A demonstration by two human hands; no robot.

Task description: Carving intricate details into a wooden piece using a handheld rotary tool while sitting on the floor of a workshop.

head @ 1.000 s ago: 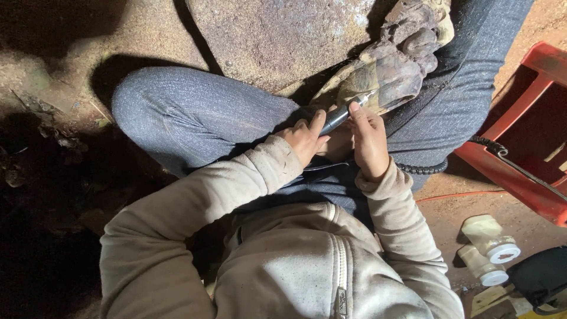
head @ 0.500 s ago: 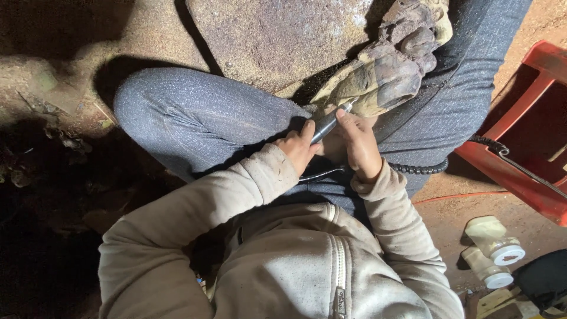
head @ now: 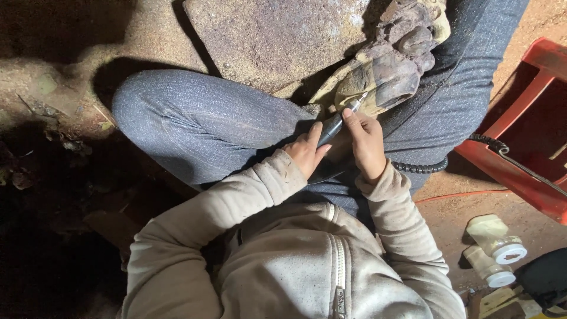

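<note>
Both hands [head: 339, 147] gripping rotary handpiece [head: 336, 121], tip at carved stone [head: 387, 68] edge

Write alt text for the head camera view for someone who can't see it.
Seen from above, a seated person's two hands, left hand and right hand, hold a pen-like rotary tool against a carved stone piece in their lap. A red plastic chair stands beside them.

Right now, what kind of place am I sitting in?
Probably a rough carving spot on bare ground, outdoors or in a shed. You sit on the dirt floor beside a flat stone slab, both hands on a pen-shaped power tool against a carved piece, with a red crate nearby.
</note>
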